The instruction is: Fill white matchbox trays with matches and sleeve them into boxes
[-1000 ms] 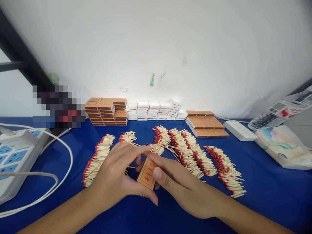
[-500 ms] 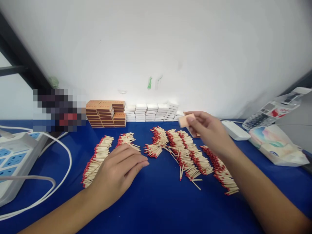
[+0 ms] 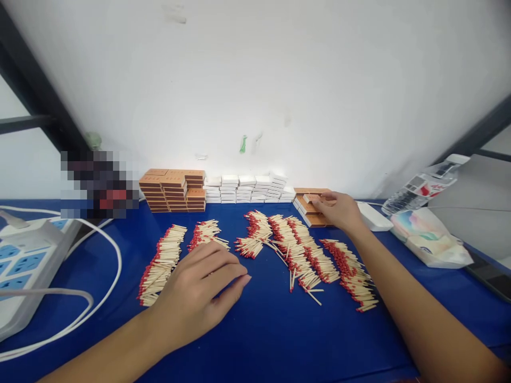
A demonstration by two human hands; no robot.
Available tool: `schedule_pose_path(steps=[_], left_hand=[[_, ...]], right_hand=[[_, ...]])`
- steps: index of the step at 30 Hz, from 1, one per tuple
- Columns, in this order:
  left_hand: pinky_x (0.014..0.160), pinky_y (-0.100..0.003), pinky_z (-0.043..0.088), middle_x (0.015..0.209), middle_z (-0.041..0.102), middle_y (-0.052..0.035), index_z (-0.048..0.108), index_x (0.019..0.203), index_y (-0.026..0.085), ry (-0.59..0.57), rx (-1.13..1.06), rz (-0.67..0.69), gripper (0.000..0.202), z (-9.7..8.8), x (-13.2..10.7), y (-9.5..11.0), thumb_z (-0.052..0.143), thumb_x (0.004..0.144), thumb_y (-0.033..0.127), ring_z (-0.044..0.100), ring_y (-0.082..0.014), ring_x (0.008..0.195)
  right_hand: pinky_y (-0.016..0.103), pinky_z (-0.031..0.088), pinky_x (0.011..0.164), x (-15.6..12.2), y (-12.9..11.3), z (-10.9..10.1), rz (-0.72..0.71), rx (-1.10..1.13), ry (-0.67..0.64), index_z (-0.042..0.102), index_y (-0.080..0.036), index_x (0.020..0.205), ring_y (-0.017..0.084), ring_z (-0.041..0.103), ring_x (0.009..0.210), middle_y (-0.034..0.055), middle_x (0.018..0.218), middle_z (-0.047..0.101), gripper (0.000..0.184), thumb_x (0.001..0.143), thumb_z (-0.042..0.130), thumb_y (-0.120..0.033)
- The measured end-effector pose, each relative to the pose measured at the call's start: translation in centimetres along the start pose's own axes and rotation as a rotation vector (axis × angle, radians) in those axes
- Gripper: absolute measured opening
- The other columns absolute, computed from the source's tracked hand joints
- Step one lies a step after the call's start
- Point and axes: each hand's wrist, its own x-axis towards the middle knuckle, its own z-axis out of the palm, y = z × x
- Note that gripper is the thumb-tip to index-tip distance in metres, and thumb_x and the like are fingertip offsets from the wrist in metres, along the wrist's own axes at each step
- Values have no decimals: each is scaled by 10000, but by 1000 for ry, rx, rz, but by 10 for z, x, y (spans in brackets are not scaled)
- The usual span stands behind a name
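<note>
My right hand [image 3: 339, 210] grips a small orange-brown matchbox [image 3: 310, 198] between thumb and fingers. It is at the low group of matchboxes [image 3: 315, 219] by the wall on the right; whether the held box rests on them I cannot tell. White ends show on those boxes' left sides. My left hand [image 3: 211, 279] hovers over the blue table with loosely bent fingers, nothing visible in it. Beneath and beside it lie red-tipped matches [image 3: 163, 260] in a long pile. More match piles [image 3: 295, 244] spread across the middle and right.
Brown matchboxes [image 3: 171, 191] are stacked at the back left, beside stacks of white box trays [image 3: 247, 189]. A power strip [image 3: 24, 260] with white cables is at left. A white device [image 3: 373, 217], tissue pack [image 3: 431, 239], plastic bottle [image 3: 423, 186] and dark phone [image 3: 489, 276] are at right.
My right hand has carried the matchbox down to the right-hand group of boxes. My left hand has barely moved. The view has shifted slightly to the right.
</note>
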Motion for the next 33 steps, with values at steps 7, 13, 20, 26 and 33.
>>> schedule_pose_path(steps=[7, 13, 20, 26, 33], left_hand=[[863, -354, 577, 904, 757, -17, 722, 1004, 171, -5, -1, 4, 124, 0, -1, 2, 751, 953, 61, 652, -167, 883], [890, -353, 573, 920, 759, -13, 728, 1040, 170, -3, 9, 2, 138, 1, -2, 1, 752, 955, 64, 648, -163, 897], [893, -354, 574, 934, 765, -13, 730, 1062, 169, -4, 13, -3, 151, 0, -3, 0, 756, 953, 68, 653, -165, 903], [878, -358, 585, 933, 766, -20, 729, 1084, 170, 8, 25, 0, 158, -1, -3, 0, 746, 959, 75, 662, -175, 905], [872, -382, 594, 938, 766, -36, 722, 1097, 168, -14, 7, -13, 171, 1, -6, -2, 743, 957, 73, 672, -195, 910]], right_hand=[[466, 572, 905, -1, -8, 15, -86, -186, 17, 780, -159, 1120, 388, 754, 1047, 187, 1083, 820, 527, 826, 756, -596], [489, 565, 901, -4, -15, 20, -104, -224, 60, 776, -150, 1104, 406, 745, 1053, 214, 1094, 811, 536, 840, 727, -614], [456, 572, 878, -1, -23, 10, -105, -146, 89, 759, -196, 1097, 369, 751, 1058, 160, 1141, 821, 504, 852, 715, -635], [441, 565, 815, 15, -35, 17, -121, -137, 74, 763, -205, 992, 363, 758, 978, 148, 1021, 833, 470, 849, 734, -652], [436, 550, 855, 17, -32, 26, -178, -171, 66, 772, -208, 1095, 360, 750, 1017, 146, 1071, 830, 394, 885, 731, -538]])
